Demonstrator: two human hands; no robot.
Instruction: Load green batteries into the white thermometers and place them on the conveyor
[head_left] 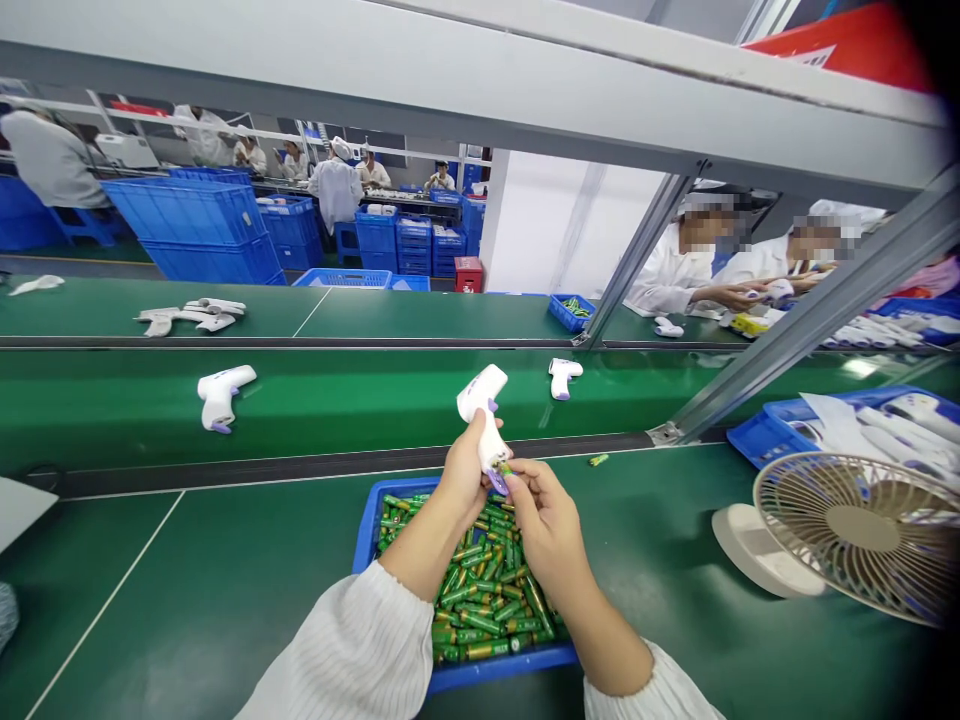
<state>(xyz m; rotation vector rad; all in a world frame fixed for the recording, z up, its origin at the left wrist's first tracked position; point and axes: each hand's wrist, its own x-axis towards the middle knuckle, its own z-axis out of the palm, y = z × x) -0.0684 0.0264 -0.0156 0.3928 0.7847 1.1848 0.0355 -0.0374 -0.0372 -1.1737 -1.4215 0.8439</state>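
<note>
My left hand (465,465) is wrapped round the handle of a white infrared thermometer (484,395) with a purple trigger, its head tilted up and away. At the handle's lower end a purple battery cover (498,481) hangs open. There my right hand (546,510) pinches a green battery (507,468) at the opening; how far it sits inside is hidden by the fingers. Directly below both hands is a blue tray (365,535) filled with loose green and gold batteries (476,600).
On the green belt lie two more thermometers (219,397) (564,378). A beige fan (862,530) and a blue bin (750,440) of white parts stand at right. A metal post (712,385) slants above the bench. People in white work across the belt.
</note>
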